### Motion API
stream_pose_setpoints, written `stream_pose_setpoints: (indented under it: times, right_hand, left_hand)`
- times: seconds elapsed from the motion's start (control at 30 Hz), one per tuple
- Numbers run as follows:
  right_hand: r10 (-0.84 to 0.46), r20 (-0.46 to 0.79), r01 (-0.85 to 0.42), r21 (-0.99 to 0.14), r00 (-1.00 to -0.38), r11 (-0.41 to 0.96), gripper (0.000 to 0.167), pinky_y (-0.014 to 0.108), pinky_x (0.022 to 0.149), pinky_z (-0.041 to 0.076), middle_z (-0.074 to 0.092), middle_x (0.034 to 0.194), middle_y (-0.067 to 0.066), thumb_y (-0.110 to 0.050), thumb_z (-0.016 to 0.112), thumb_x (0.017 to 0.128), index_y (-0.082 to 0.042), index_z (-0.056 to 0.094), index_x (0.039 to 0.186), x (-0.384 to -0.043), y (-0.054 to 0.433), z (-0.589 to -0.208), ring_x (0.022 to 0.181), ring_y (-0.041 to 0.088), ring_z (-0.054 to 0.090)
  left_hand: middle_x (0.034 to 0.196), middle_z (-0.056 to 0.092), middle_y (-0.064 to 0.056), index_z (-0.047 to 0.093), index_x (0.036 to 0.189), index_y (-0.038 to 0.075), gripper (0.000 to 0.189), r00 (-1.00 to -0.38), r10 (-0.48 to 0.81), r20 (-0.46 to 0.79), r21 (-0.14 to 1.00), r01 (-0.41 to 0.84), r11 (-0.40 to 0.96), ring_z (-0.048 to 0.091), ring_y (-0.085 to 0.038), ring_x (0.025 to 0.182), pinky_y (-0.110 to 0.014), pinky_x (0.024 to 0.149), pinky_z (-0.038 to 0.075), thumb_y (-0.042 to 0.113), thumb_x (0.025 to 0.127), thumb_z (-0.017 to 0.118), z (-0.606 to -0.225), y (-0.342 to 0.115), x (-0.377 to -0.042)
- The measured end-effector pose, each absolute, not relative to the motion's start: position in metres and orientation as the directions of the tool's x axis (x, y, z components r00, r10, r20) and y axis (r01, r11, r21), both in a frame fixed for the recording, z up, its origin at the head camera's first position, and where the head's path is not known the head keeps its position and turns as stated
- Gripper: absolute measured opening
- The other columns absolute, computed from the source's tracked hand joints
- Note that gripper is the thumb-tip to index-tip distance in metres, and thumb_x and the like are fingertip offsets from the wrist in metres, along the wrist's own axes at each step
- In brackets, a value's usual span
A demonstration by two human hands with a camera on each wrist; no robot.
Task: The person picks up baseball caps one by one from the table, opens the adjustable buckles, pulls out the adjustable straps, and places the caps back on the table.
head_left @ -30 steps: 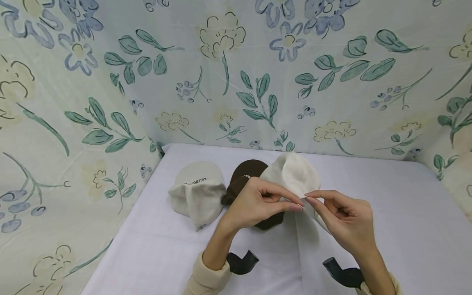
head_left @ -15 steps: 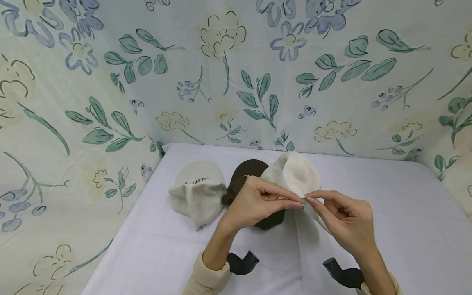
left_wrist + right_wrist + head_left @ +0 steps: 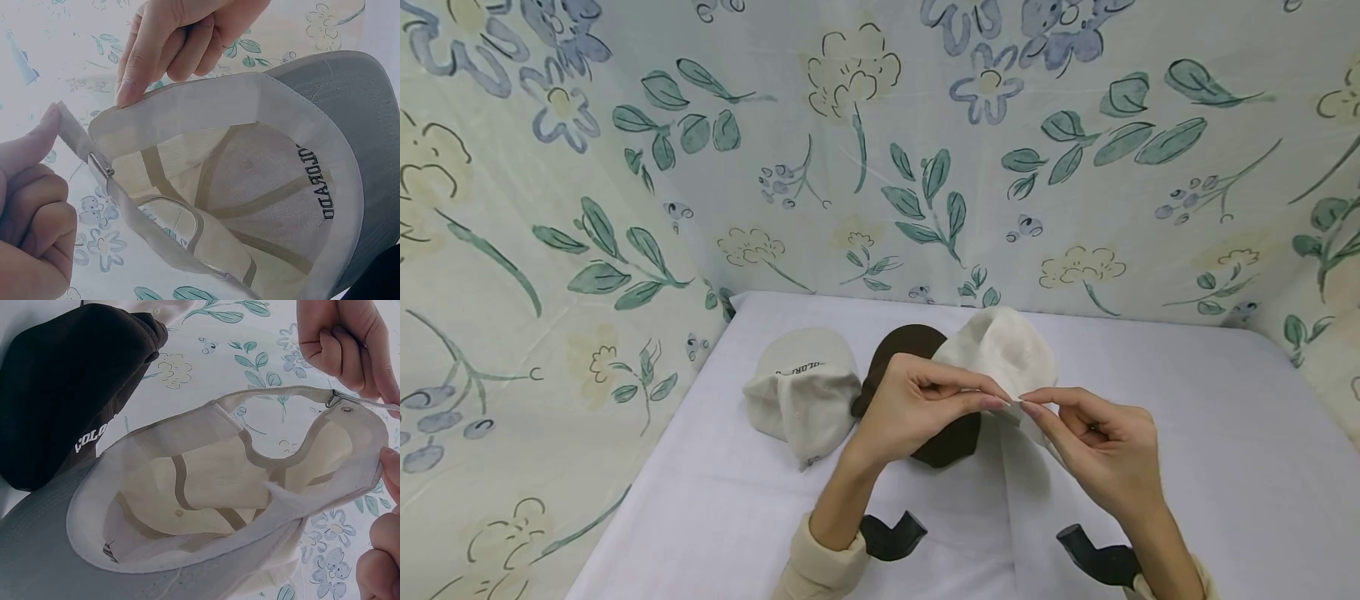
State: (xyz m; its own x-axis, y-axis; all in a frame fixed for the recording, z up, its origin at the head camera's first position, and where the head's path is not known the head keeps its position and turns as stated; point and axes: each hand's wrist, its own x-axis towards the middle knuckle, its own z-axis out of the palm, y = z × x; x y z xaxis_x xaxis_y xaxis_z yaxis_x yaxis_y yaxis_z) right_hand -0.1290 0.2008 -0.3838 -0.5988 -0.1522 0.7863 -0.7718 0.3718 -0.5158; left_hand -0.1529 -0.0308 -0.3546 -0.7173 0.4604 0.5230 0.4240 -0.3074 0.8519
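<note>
A white baseball cap is held up in front of me, crown away, its inside and grey brim showing in the left wrist view. My left hand pinches the free end of the cap's back strap, beyond the small metal buckle. My right hand pinches the edge of the sweatband beside the buckle, thumb and index finger meeting there. The fingertips of both hands are close together in the head view. Between strap and crown the rear opening is visible.
A light beige cap with dark lettering lies on the white-covered table at left. A dark brown cap sits beside it, partly hidden behind my left hand. Floral cloth hangs behind and at the sides.
My left hand has shifted slightly left and up with the strap end. The white cap has tipped a little to the right. My right hand stays almost still.
</note>
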Motion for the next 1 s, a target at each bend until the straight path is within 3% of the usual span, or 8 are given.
stream_pose_setpoints:
  times: [0.17,0.4,0.47,0.6,0.7,0.83,1.0]
  right_hand:
    - [-0.149,0.783,-0.766,-0.518,-0.604,0.38,0.023,0.01,0.043,0.02,0.031,0.053,-0.009,0.013,0.085,0.073,-0.001,0.079,0.09,-0.1288,0.2001,-0.3838,0.046,-0.004,0.024]
    - [-0.145,0.784,-0.766,-0.52,-0.604,0.377,0.013,0.011,0.042,0.02,0.031,0.053,-0.007,0.005,0.086,0.079,0.001,0.078,0.089,-0.1284,0.1993,-0.3841,0.044,0.0,0.024]
    - [-0.144,0.78,-0.762,-0.525,-0.609,0.38,0.016,0.011,0.042,0.02,0.032,0.053,-0.007,0.008,0.085,0.077,0.001,0.078,0.089,-0.1283,0.1988,-0.3841,0.045,0.0,0.024]
    - [-0.145,0.771,-0.754,-0.534,-0.62,0.383,0.024,0.012,0.042,0.021,0.033,0.053,-0.007,0.015,0.085,0.071,0.0,0.078,0.089,-0.1279,0.1978,-0.3839,0.045,-0.001,0.026]
    - [-0.146,0.769,-0.752,-0.535,-0.622,0.386,0.028,0.012,0.042,0.021,0.033,0.054,-0.008,0.017,0.084,0.07,-0.001,0.078,0.09,-0.1276,0.1974,-0.384,0.045,-0.002,0.026]
    - [-0.144,0.773,-0.754,-0.53,-0.618,0.388,0.027,0.011,0.042,0.021,0.032,0.054,-0.008,0.016,0.085,0.07,-0.001,0.079,0.09,-0.1271,0.1969,-0.3844,0.046,-0.003,0.025]
    - [-0.149,0.782,-0.771,-0.53,-0.606,0.353,0.03,0.011,0.042,0.022,0.031,0.054,-0.008,0.018,0.085,0.069,-0.002,0.079,0.09,-0.1275,0.1954,-0.3865,0.047,-0.002,0.024]
  left_hand:
    - [0.093,0.071,-0.038,0.073,0.094,-0.021,0.009,-0.726,0.407,0.554,0.828,0.431,-0.358,0.075,-0.009,0.087,-0.038,0.084,0.063,-0.014,0.088,0.072,-0.3559,-0.0331,-0.1546]
    - [0.092,0.067,-0.044,0.07,0.097,-0.026,0.015,-0.753,0.346,0.559,0.813,0.415,-0.409,0.074,-0.007,0.087,-0.032,0.083,0.062,-0.016,0.086,0.073,-0.3565,-0.0341,-0.1568]
    - [0.092,0.069,-0.04,0.069,0.097,-0.027,0.017,-0.768,0.328,0.551,0.811,0.398,-0.429,0.075,-0.008,0.088,-0.03,0.084,0.062,-0.014,0.086,0.073,-0.3567,-0.0347,-0.1569]
    - [0.091,0.079,-0.012,0.067,0.098,-0.028,0.025,-0.796,0.285,0.535,0.803,0.374,-0.464,0.074,-0.01,0.088,-0.027,0.085,0.061,-0.007,0.088,0.076,-0.3567,-0.0361,-0.1565]
    - [0.09,0.078,0.006,0.066,0.098,-0.029,0.03,-0.806,0.263,0.529,0.8,0.37,-0.473,0.071,-0.009,0.087,-0.024,0.083,0.059,-0.002,0.089,0.077,-0.3568,-0.0363,-0.1562]
    - [0.091,0.078,0.008,0.064,0.098,-0.03,0.036,-0.824,0.232,0.516,0.798,0.365,-0.479,0.068,-0.008,0.088,-0.02,0.081,0.056,0.002,0.09,0.077,-0.357,-0.0355,-0.1561]
    - [0.086,0.077,0.01,0.064,0.099,-0.03,0.034,-0.851,0.167,0.498,0.799,0.375,-0.471,0.043,-0.003,0.06,-0.018,0.059,0.038,0.001,0.091,0.077,-0.3568,-0.0332,-0.1569]
